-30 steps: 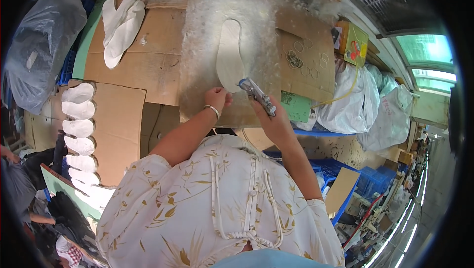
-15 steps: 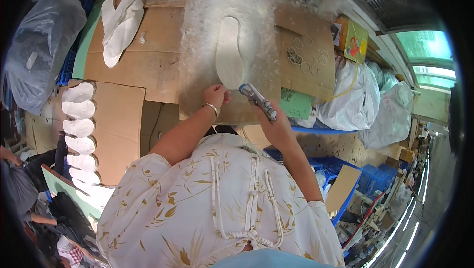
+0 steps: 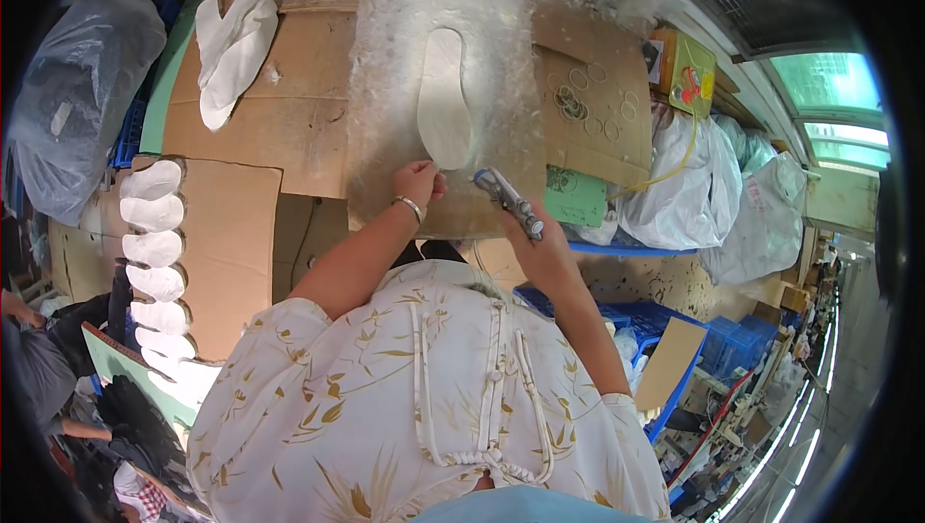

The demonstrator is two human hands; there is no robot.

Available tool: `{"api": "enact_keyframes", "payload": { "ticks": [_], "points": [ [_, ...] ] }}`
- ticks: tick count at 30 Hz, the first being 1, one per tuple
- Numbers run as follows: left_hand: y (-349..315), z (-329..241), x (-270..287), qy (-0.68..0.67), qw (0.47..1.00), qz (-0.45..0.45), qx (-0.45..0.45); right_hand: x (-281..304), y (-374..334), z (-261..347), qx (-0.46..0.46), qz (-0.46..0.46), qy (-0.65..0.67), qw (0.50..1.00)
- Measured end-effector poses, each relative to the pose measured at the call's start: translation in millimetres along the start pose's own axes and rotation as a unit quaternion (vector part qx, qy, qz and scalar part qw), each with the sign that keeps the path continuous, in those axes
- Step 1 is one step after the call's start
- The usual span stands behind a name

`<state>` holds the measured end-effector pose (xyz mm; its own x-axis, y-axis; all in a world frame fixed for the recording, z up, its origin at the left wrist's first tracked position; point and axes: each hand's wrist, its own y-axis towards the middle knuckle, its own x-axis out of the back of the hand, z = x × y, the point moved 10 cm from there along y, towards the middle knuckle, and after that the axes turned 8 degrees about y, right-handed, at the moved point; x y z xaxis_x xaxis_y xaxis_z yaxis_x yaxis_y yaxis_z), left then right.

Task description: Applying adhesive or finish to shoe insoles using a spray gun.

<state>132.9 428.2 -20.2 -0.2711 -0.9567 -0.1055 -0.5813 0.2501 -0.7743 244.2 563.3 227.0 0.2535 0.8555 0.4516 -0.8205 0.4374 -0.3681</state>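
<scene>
Well left of the single white insole [image 3: 444,104], similar white pieces [image 3: 156,248] lie in a column along a cardboard sheet [image 3: 236,263]; nearer, to its upper left, rests a loose white bunch [image 3: 231,55]. At the insole's lower left end is the left hand [image 3: 418,182], fingers curled; whether they pinch its edge I cannot tell. The insole itself lies flat on a whitened board [image 3: 385,152]. Just off its lower right, apart from the left hand, the right hand [image 3: 530,239] grips a spray gun [image 3: 506,200], nozzle close to that end. Coating the insole seems the step in hand, though no spray shows; the next move probably calls for freeing that end without smearing its face. Farther right lie thin rings [image 3: 572,108].
</scene>
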Motion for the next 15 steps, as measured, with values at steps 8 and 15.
{"api": "enact_keyframes", "payload": {
  "ticks": [8,15],
  "points": [
    [0,2,2,0.0,1.0,-0.003,0.001,3,-9,0,0.009,0.001,-0.013,1.0],
    [-2,-2,-2,-0.003,1.0,0.002,-0.002,16,-9,-12,0.009,-0.013,-0.015,1.0]
  ]
}}
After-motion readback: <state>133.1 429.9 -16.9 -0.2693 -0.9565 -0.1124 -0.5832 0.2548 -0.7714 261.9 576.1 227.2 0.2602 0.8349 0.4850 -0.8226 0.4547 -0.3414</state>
